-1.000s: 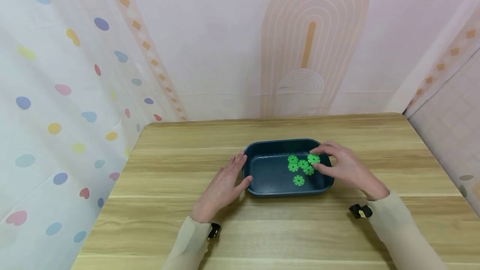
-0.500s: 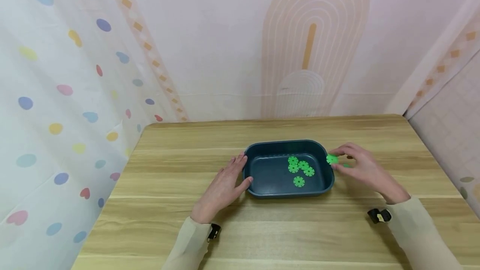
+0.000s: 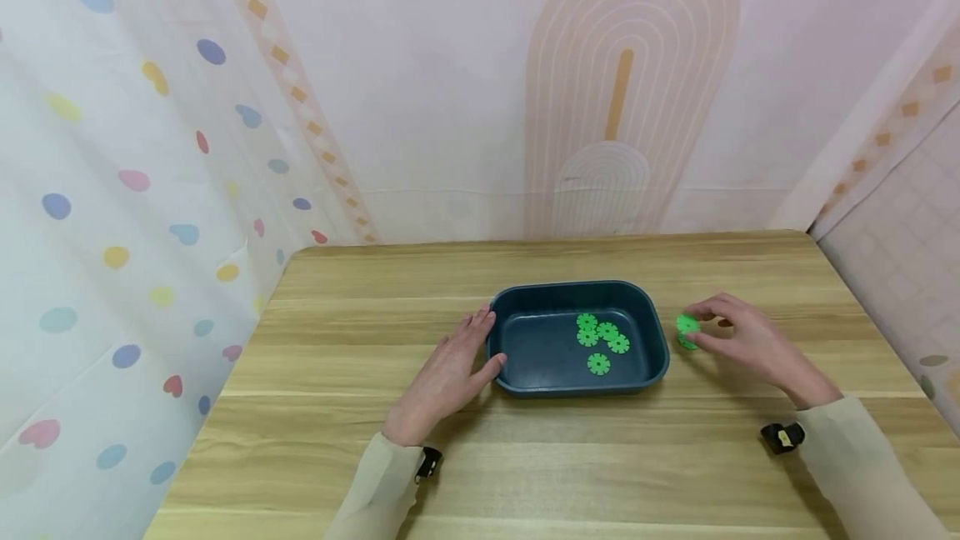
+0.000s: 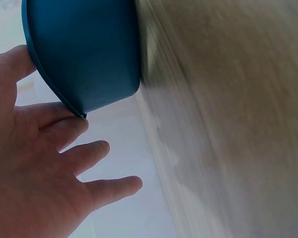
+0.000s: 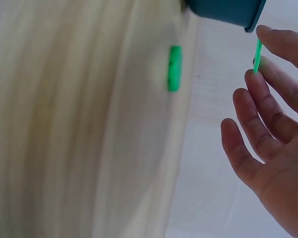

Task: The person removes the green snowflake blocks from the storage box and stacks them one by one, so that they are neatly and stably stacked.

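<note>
A dark blue rectangular tray (image 3: 536,361) holds several green notched plastic discs (image 3: 598,364) in its right half. My left hand (image 3: 448,369) rests against the tray's left end with fingers extended. In the left wrist view, the fingertips touch the tray's rim (image 4: 52,85). My right hand (image 3: 746,347) is just right of the tray, pinching one green notched disc (image 5: 258,54) on edge between thumb and fingers. Below it, a short stack of green discs (image 5: 175,68) lies on the tabletop, partly covered by the held disc in the head view.
The wood-grain table (image 3: 525,473) runs back to a patterned curtain (image 3: 450,107). Another curtain with coloured dots (image 3: 135,232) hangs along the left side. Each sleeve carries a small black wrist device (image 3: 782,437).
My right hand has lifted a green disc out of the tray and carried it right, over the stack on the table. The left hand has stayed at the tray's end.
</note>
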